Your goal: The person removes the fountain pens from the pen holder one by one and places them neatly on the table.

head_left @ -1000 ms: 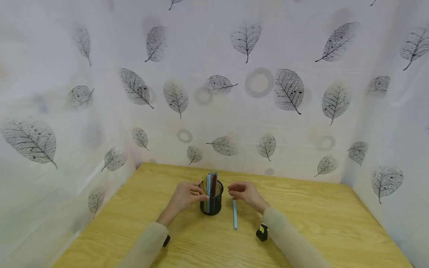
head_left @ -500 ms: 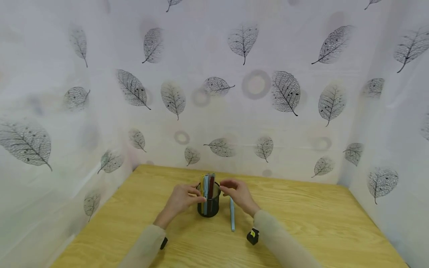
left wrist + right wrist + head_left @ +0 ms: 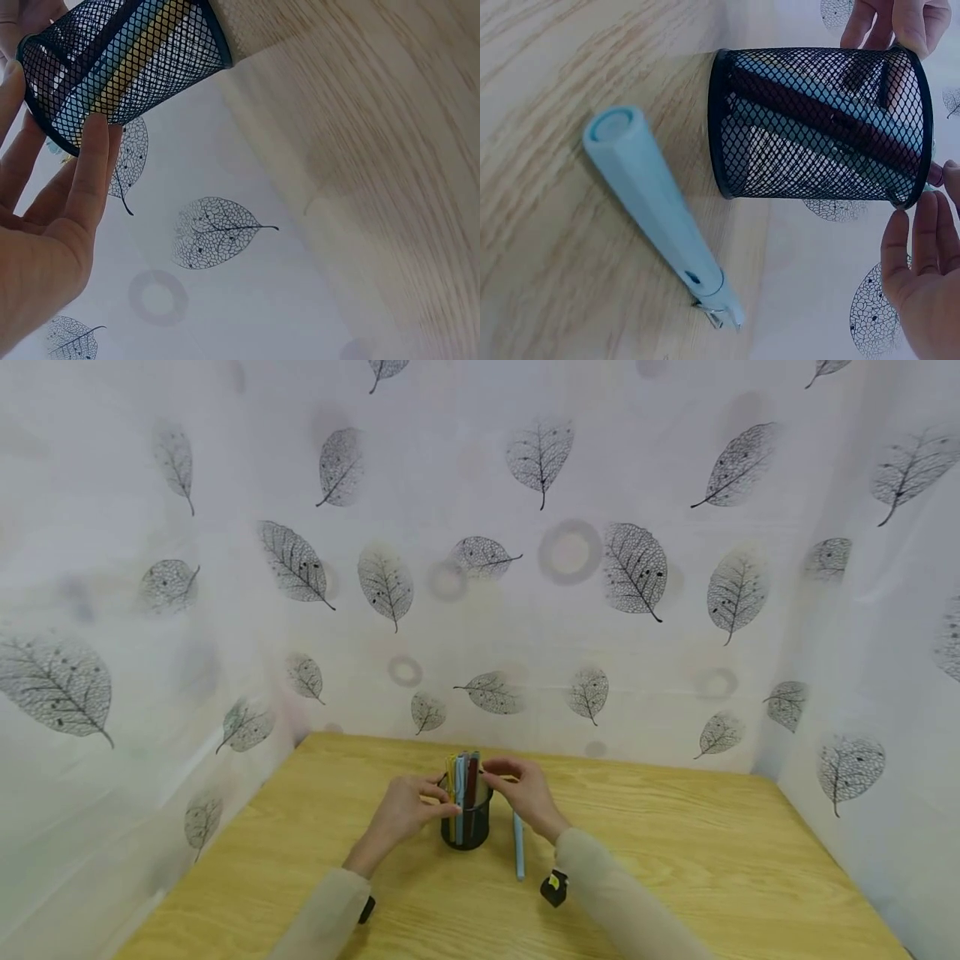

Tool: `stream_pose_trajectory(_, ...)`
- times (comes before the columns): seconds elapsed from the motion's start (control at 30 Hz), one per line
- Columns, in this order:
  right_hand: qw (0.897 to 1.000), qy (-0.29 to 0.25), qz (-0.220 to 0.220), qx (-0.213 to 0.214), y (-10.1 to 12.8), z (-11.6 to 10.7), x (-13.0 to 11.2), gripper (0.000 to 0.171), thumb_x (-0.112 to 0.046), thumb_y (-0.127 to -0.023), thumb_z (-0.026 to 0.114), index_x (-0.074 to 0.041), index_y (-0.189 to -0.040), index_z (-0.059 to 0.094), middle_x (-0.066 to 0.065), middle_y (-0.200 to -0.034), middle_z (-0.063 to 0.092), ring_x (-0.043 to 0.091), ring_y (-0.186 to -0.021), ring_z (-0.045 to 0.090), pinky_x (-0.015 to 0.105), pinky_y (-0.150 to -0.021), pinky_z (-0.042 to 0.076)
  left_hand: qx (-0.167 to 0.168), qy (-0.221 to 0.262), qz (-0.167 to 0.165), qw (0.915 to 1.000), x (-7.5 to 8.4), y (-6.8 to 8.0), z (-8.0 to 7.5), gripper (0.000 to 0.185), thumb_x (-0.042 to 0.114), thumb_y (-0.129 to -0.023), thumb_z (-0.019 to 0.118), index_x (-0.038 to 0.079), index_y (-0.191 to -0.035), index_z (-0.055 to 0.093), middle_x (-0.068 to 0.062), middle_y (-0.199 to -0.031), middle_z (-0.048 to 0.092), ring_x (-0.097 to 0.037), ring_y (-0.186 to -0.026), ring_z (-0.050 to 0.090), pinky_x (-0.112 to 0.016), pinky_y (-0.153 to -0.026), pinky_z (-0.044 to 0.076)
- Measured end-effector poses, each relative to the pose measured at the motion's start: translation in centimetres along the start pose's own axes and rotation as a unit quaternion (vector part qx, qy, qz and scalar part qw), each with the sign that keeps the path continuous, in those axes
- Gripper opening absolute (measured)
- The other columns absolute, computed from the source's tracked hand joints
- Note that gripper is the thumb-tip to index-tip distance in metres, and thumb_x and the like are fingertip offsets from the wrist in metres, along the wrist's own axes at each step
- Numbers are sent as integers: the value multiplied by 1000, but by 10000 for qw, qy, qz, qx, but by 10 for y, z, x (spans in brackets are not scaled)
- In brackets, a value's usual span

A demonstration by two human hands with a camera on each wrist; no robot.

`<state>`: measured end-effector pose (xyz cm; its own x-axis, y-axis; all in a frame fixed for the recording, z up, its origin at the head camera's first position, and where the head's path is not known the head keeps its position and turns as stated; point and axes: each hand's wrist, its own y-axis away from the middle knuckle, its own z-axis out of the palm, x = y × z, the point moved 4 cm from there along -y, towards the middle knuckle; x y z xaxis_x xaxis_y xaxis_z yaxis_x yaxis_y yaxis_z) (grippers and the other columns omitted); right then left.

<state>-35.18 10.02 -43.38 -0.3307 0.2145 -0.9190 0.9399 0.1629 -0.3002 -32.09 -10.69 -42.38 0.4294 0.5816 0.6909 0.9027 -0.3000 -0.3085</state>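
A black mesh pen holder [image 3: 467, 831] stands upright on the table, with several pens inside, among them yellow, light blue and dark red [image 3: 472, 781] ones. My left hand [image 3: 405, 810] grips its rim on the left side, thumb in front and fingers behind. On the other side my right hand [image 3: 525, 789] reaches the rim with loosely extended fingers. Its fingertips [image 3: 898, 217] are at the rim in the right wrist view, and its thumb is close to the dark red pen's end. A light blue pen [image 3: 656, 199] lies on the table beside the holder, below my right hand.
The light wooden table [image 3: 637, 860] is bounded by a pale curtain [image 3: 480, 635] with leaf prints at the back and both sides. A small black device [image 3: 555, 888] hangs at my right wrist.
My right hand has moved left, from above the lying light blue pen to the holder's rim. My left hand stays at the holder. The view has shifted slightly.
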Motion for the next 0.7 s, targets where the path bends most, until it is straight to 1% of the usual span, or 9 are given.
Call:
stream_pose_trajectory(0.13,9999,-42,-164,28,-1,3,-2,23,-10,-90,71,-4,-112,71,14,-112,71,28,-108,66,41,-96,52,12,40,31,10000,0,1,1,15,36,-79,81,22,-77,77,-21,-132,61,-29,-92,73,-24,-66,58)
stream_pose_trajectory(0.27,9996,-33,-273,56,-2,4,-7,23,-9,-90,71,-4,-113,71,14,-113,71,29,-108,66,39,-96,53,5,4,5,10000,1,1,0,14,36,-79,81,23,-77,77,-20,-132,61,-28,-92,73,-23,-65,57)
stream_pose_trajectory(0.3,9997,-35,-239,68,-3,4,-8,23,-10,-90,71,-6,-113,71,13,-113,71,28,-108,66,39,-96,52,7,-3,-6,10000,1,1,0,14,36,-79,81,23,-77,77,-20,-132,61,-28,-91,73,-23,-65,57)
stream_pose_trajectory(0.47,9994,158,-291,97,-6,5,-11,24,-12,-91,71,-10,-114,71,10,-113,70,26,-107,65,41,-95,52,17,-60,-33,10000,2,0,-1,14,36,-79,81,22,-79,78,-19,-131,62,-23,-86,74,-22,-64,57)
stream_pose_trajectory(0.57,9991,315,-279,59,-9,6,-10,23,-12,-91,71,-11,-114,71,10,-113,69,25,-105,66,39,-93,54,-9,-48,-31,10000,2,0,-1,13,35,-79,81,22,-79,78,-19,-131,61,-22,-84,74,-22,-64,57)
stream_pose_trajectory(0.7,9977,551,-386,-54,-12,8,-11,24,-12,-91,70,-11,-115,72,9,-114,68,24,-102,66,37,-90,55,-39,-32,-53,10000,0,0,-1,15,37,-79,81,23,-79,78,-18,-132,61,-20,-84,74,-21,-64,57)
